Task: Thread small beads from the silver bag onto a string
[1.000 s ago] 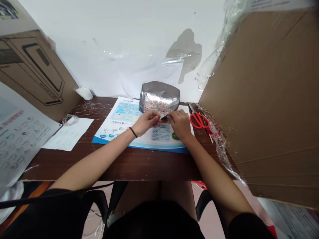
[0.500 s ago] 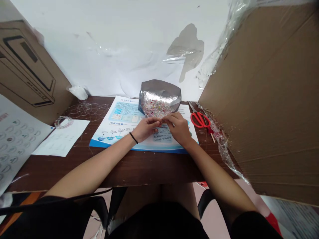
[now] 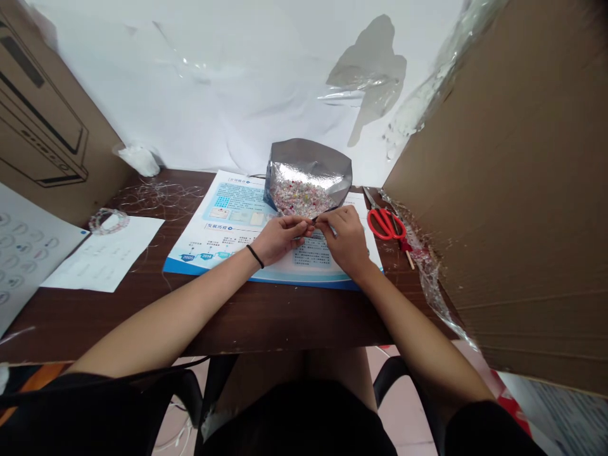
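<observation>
Head view. Grip? Left hand (image 3: 282, 239) and right hand (image 3: 346, 240) pinched closed on a small item (image 3: 314, 219), too tiny to identify, just front of the foil pouch (image 3: 308, 174).
Surroundings? Wooden desk (image 3: 266, 320) and printed poster (image 3: 223, 206) under pouch; red scissors (image 3: 386, 223) right of it; white wall (image 3: 190, 82) behind it.

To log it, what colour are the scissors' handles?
Red: the handles of the scissors show clearly in the head view.

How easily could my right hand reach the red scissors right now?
Probably easily: the right hand sits close to the red-handled scissors, with only the edge of the printed poster between them. The cardboard sheet stands beyond the scissors, not in the way.
</observation>
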Action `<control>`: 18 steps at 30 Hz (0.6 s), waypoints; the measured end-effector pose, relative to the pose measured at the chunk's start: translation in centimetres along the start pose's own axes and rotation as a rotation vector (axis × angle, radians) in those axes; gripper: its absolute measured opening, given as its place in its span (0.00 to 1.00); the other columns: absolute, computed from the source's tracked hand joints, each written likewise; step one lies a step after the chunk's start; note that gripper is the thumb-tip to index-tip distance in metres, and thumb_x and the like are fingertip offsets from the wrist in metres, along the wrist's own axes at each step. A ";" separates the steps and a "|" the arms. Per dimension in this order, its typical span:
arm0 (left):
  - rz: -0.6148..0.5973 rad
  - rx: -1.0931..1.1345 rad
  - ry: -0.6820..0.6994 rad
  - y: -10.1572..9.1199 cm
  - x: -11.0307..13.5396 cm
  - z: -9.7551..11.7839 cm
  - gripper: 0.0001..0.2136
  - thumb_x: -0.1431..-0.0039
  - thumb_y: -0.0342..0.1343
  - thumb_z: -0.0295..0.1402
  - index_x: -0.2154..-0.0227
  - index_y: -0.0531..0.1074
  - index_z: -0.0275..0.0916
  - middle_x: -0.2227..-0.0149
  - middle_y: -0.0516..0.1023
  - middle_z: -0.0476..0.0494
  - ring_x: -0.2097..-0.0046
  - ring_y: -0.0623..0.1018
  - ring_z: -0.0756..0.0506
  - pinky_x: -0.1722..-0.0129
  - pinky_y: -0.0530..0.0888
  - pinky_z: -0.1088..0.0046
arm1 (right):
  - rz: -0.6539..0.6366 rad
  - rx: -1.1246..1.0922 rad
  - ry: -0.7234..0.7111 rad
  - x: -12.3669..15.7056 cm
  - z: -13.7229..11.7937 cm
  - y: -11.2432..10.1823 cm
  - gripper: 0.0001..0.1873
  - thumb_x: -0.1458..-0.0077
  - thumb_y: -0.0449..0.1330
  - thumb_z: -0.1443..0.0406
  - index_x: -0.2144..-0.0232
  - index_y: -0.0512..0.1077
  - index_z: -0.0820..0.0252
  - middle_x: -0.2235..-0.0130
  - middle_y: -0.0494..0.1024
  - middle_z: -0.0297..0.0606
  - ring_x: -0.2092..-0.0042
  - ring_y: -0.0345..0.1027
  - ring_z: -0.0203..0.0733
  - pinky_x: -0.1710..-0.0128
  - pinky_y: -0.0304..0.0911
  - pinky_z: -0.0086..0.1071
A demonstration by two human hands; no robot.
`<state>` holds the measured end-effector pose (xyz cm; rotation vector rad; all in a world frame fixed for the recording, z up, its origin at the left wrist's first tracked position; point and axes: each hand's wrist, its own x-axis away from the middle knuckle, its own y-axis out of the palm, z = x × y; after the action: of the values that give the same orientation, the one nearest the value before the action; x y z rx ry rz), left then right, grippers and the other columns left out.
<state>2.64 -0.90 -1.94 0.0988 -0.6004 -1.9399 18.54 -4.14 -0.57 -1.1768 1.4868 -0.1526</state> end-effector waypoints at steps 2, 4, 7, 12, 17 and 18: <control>0.015 -0.017 -0.004 0.1 0.1 0.1 0.03 0.47 0.57 0.26 0.70 0.74 0.34 0.73 0.75 0.47 0.69 0.74 0.55 0.71 0.68 0.80 | 0.001 -0.013 -0.021 0.0 0.0 0.1 0.08 0.41 0.51 0.65 0.71 0.69 0.56 0.69 0.74 0.36 0.61 0.60 0.42 0.59 0.58 0.37; 0.024 -0.043 -0.005 0.2 0.1 0.2 0.03 0.47 0.57 0.27 0.70 0.74 0.34 0.73 0.75 0.47 0.69 0.73 0.55 0.71 0.68 0.80 | 0.015 -0.010 -0.038 0.0 -0.1 0.2 0.09 0.41 0.50 0.65 0.71 0.68 0.56 0.69 0.73 0.37 0.61 0.59 0.42 0.58 0.58 0.37; 0.018 -0.094 -0.004 0.2 0.1 0.1 0.04 0.46 0.57 0.30 0.70 0.75 0.35 0.72 0.75 0.46 0.69 0.73 0.55 0.71 0.68 0.79 | 0.032 0.011 -0.041 -0.1 -0.1 0.2 0.10 0.40 0.49 0.64 0.70 0.68 0.57 0.68 0.73 0.37 0.61 0.59 0.42 0.59 0.57 0.38; 0.002 -0.132 -0.001 0.1 0.1 -0.1 0.07 0.49 0.59 0.34 0.70 0.75 0.35 0.71 0.76 0.46 0.69 0.74 0.54 0.67 0.69 0.77 | 0.039 0.053 -0.059 0.0 -0.1 0.4 0.10 0.40 0.49 0.65 0.71 0.67 0.58 0.69 0.73 0.37 0.61 0.59 0.42 0.60 0.55 0.37; 0.008 -0.136 -0.007 0.2 0.1 -0.1 0.07 0.48 0.59 0.33 0.72 0.74 0.34 0.72 0.76 0.46 0.70 0.74 0.55 0.65 0.69 0.76 | 0.055 0.136 -0.095 0.0 -0.4 0.3 0.09 0.41 0.50 0.66 0.71 0.67 0.58 0.69 0.74 0.35 0.61 0.60 0.42 0.59 0.52 0.36; 0.012 -0.137 -0.011 0.2 0.1 -0.1 0.06 0.48 0.58 0.33 0.72 0.74 0.34 0.71 0.76 0.46 0.70 0.74 0.55 0.65 0.69 0.76 | 0.053 0.143 -0.098 0.0 -0.5 0.3 0.09 0.41 0.50 0.66 0.71 0.67 0.58 0.69 0.74 0.35 0.61 0.60 0.42 0.59 0.52 0.36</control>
<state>2.80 -1.10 -1.92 -0.0016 -0.4726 -1.9655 17.98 -4.27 -0.64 -1.0152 1.3958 -0.1602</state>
